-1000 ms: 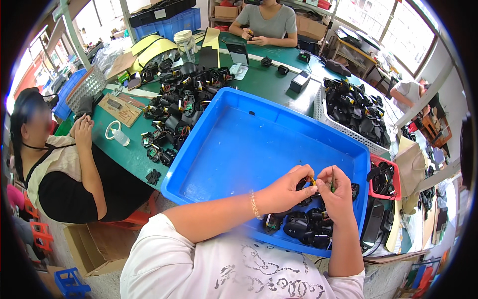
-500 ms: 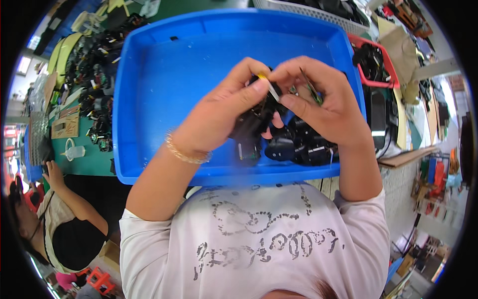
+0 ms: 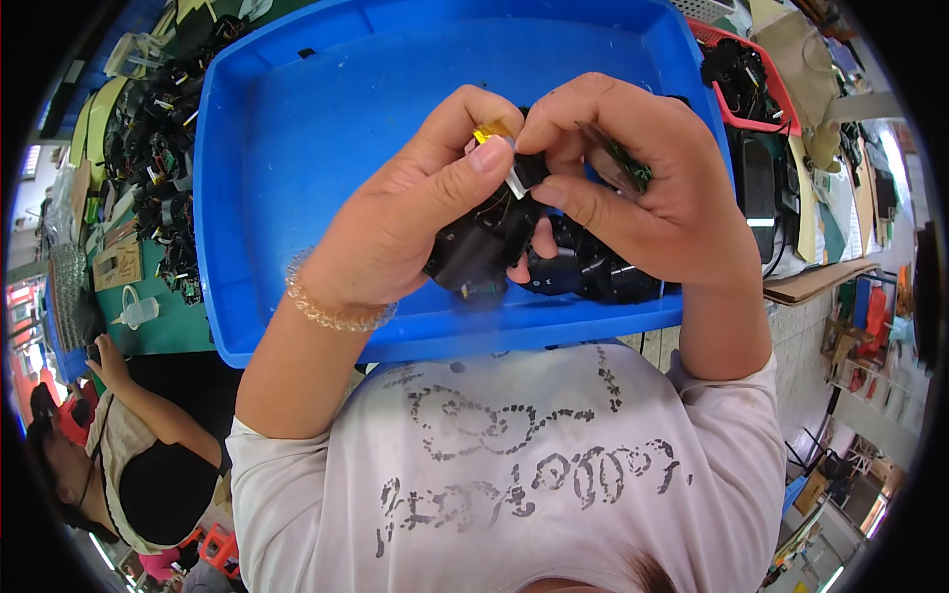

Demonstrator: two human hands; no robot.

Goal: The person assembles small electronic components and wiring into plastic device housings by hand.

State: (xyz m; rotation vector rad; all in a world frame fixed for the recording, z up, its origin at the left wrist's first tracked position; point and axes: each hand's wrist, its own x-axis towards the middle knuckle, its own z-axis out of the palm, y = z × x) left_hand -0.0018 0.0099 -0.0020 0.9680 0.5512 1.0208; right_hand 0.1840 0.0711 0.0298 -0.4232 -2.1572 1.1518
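My left hand (image 3: 400, 212) is closed around a black plastic housing (image 3: 473, 239), its fingertips showing below on the far side. A flat white ribbon cable (image 3: 518, 182) comes out of the housing, and yellow tape (image 3: 488, 132) shows under my left thumb and index finger. My right hand (image 3: 652, 203) is curled close against it, thumb and fingertips at the ribbon. Between its fingers sits a thin green circuit board (image 3: 621, 166). The exact contact of the right fingertips is partly hidden. Both hands are above a blue plastic tub (image 3: 219, 212).
More black housings (image 3: 603, 269) lie in the tub's near right part. Piled black assemblies (image 3: 163, 158) cover the green table at left. A red basket (image 3: 783, 94) of black parts stands at right. Another person's hand (image 3: 111, 361) is at the table's left edge.
The view has shifted slightly. Both hands keep their hold near the ribbon; the black housing has turned a little, showing more of its smooth side, and more yellow tape is visible.
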